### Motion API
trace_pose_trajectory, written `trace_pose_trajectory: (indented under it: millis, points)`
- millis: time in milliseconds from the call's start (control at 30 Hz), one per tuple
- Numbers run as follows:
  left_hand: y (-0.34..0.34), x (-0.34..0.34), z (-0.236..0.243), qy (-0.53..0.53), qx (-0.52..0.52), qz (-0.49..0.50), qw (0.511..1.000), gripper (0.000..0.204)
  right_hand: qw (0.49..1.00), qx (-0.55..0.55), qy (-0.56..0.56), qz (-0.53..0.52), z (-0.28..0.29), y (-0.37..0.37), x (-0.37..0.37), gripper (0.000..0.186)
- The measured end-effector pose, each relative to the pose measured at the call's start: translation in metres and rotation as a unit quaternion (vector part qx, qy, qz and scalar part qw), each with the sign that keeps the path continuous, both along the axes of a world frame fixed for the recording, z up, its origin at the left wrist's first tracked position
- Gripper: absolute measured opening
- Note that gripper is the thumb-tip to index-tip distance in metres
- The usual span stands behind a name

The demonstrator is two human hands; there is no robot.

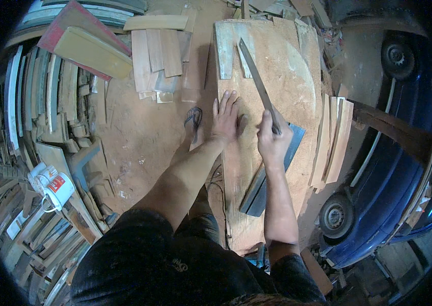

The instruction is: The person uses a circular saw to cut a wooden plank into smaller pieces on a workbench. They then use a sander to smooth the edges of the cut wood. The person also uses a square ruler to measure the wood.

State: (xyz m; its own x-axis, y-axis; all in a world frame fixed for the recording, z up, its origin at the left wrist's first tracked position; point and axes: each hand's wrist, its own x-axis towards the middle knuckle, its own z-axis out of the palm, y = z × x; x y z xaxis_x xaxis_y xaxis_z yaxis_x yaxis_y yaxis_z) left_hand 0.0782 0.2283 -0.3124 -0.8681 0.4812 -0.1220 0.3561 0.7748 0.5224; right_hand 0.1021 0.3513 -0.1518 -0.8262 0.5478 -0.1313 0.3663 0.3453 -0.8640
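Note:
My right hand [274,135] is closed round the lower end of a long, narrow grey metal strip [256,74], which looks like a blade. The strip slants up and leftward over the dusty wooden bench [279,66]. My left hand [227,118] rests palm down on the bench's left edge, fingers spread, with nothing in it. Beneath my right wrist and forearm lies a long dark blue-grey bar [255,198], set diagonally and partly hidden by the arm. Pale bluish patches [224,51] mark the far end of the bench top.
Wooden boards [333,140] lean along the bench's right side. Beyond them is a blue car [387,188]. Flat planks [157,56] lie on the dusty floor at far left, near a sandal [194,117]. White buckets [57,191] stand among stacked lumber [47,92].

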Motion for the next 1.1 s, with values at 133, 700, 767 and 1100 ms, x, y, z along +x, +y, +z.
trace_pose_trajectory:
  millis: [133, 700, 767, 1100]
  points:
    - [0.002, -0.002, 0.0, 0.008, -0.031, -0.016, 0.999, 0.068, 0.984, 0.15, 0.066, 0.074, -0.028, 0.007, -0.008, 0.027]
    - [0.0, 0.0, 0.001, -0.022, 0.008, -0.004, 1.0, 0.069, 0.996, 0.078, 0.038, 0.019, -0.02, -0.001, 0.003, 0.024]
    - [0.002, 0.001, 0.001, -0.022, 0.012, -0.005, 1.0, 0.068, 0.997, 0.078, 0.01, 0.025, -0.026, 0.0, -0.013, 0.026]
    - [0.001, -0.001, 0.008, 0.01, -0.036, -0.041, 0.998, 0.065, 0.995, 0.098, 0.01, 0.029, -0.009, -0.002, -0.013, 0.022]
